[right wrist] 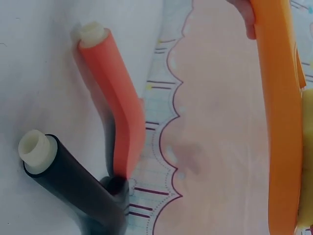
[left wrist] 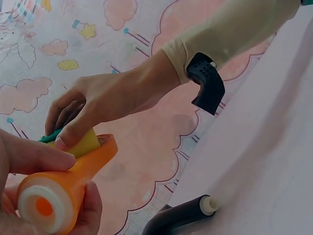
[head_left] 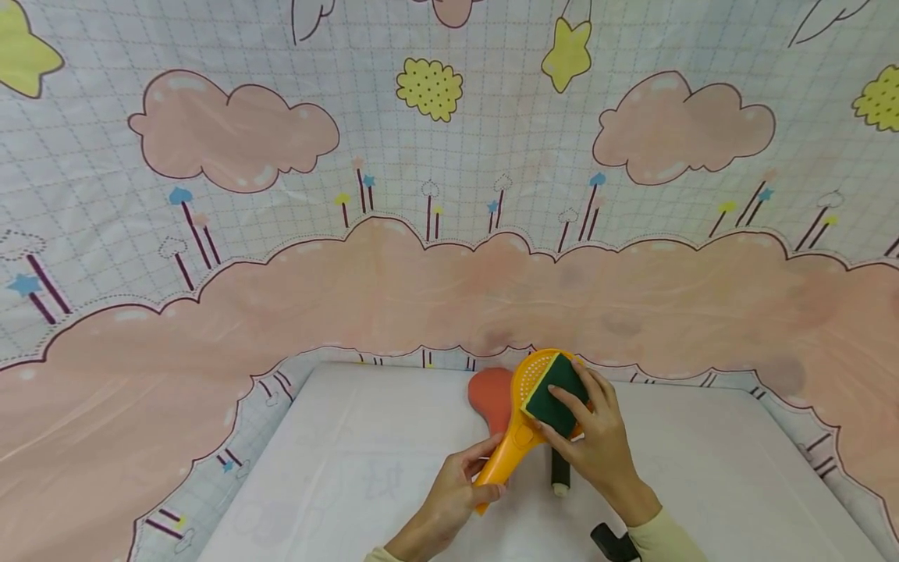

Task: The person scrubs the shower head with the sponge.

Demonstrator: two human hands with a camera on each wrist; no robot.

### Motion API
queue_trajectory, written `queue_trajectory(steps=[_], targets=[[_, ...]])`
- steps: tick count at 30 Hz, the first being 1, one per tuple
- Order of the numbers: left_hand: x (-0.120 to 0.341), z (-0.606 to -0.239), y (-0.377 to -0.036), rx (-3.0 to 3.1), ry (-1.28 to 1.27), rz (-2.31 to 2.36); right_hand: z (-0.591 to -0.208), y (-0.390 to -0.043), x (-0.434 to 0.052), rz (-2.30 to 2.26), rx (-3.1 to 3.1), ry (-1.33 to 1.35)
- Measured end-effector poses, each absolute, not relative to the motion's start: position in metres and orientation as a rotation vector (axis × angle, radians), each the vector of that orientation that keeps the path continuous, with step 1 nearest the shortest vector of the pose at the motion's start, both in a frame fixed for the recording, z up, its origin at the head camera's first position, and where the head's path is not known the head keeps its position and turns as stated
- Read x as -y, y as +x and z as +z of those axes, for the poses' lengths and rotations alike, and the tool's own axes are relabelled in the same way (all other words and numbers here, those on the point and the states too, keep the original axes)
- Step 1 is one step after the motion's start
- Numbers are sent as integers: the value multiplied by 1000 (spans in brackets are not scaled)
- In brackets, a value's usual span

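My left hand (head_left: 449, 496) grips the handle of an orange shower head (head_left: 509, 454) and holds it tilted above the white table. Its round face has small holes. Against that face my right hand (head_left: 605, 441) holds a sponge (head_left: 558, 402), dark green on top and yellow beneath, between thumb and fingers. The left wrist view shows the handle's hollow white end, the left fingers (left wrist: 41, 159) around it, and the right hand (left wrist: 112, 98) on the yellow sponge (left wrist: 88, 143). In the right wrist view only the shower head's side (right wrist: 281, 127) and the sponge's edge (right wrist: 307, 156) show.
A coral-red shower head (head_left: 488, 394) and a black one (head_left: 559, 471) lie on the white table (head_left: 316, 468) behind and below the hands, both partly hidden. A black camera mount (head_left: 612, 540) sits on the right wrist. Patterned cloth (head_left: 421, 297) surrounds the table.
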State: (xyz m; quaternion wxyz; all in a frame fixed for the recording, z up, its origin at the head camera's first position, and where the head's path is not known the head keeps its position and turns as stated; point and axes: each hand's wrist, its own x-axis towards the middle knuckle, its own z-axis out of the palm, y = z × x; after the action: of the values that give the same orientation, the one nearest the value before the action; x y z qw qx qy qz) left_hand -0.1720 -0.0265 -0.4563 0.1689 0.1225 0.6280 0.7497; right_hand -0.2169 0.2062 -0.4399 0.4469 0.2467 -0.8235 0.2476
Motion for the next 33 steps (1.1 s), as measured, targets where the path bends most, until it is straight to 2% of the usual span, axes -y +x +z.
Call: queue_trajectory(steps=[18,33], targets=[[29,-458,-168,-1784,370,2115,-435,-226,-215,619,1979,606],[25,-456,-167,-1788,365,2108,-438,-219,-203,614,2037,661]])
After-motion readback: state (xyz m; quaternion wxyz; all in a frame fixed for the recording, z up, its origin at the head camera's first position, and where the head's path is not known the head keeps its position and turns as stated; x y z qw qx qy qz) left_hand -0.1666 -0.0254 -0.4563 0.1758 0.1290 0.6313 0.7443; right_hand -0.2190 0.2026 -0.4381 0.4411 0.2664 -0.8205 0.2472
